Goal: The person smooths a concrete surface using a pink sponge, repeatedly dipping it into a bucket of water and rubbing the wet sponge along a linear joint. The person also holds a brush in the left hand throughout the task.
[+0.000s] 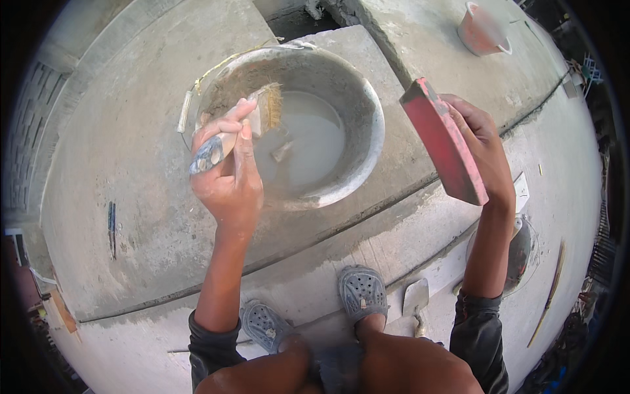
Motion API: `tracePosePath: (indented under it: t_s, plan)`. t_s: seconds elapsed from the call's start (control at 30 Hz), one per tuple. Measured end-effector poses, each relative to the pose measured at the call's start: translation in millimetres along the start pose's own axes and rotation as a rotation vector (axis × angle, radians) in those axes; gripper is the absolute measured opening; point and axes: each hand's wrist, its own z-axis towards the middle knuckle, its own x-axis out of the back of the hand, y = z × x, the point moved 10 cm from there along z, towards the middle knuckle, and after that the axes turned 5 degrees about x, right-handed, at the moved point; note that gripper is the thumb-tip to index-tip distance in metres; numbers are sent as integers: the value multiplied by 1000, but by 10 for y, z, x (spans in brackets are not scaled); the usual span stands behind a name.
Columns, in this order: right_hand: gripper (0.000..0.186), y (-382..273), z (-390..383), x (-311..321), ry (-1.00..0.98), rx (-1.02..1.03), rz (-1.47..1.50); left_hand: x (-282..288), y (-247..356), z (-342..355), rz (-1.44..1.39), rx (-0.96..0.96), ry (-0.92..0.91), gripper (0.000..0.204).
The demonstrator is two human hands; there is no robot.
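Note:
My left hand grips the handle of a wide brush, its pale bristles over a grimy bucket of cloudy grayish water. A small pale lump shows in the water. To the right of the bucket, my right hand holds a worn red rectangular tool, like a plastering float, tilted upright; its far side is hidden.
A red bucket stands at the back right near a dark gap in the concrete slab. A small trowel lies by my right foot, another bucket is partly behind my right arm, and thin sticks lie at left.

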Motion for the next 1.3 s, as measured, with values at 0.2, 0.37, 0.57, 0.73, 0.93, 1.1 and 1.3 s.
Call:
tracePosePath:
  t_s: [0.2, 0.37, 0.57, 0.73, 0.93, 1.1, 1.3]
  plan:
    - [40, -788, 2, -1473, 290, 419, 184, 11, 498, -223, 76, 23, 132, 14]
    - [47, -581, 159, -1666, 251, 367, 66, 378, 446, -348, 247, -232, 303, 20]
    - [37, -585, 226, -1542, 221, 361, 281, 271, 736, -180, 155, -128, 243, 23]
    - [32, -328, 67, -1594, 300, 276, 275, 105, 793, -194, 170, -164, 150, 24]
    - [37, -147, 65, -1384, 171, 254, 256, 111, 112, -335, -25, 118, 34, 15]
    - [37, -522, -679, -1352, 111, 478, 231, 486, -158, 236, 250, 70, 24, 7]
    - [42, -209, -929, -1043, 139, 427, 152, 142, -668, -27, 280, 146, -65, 5]
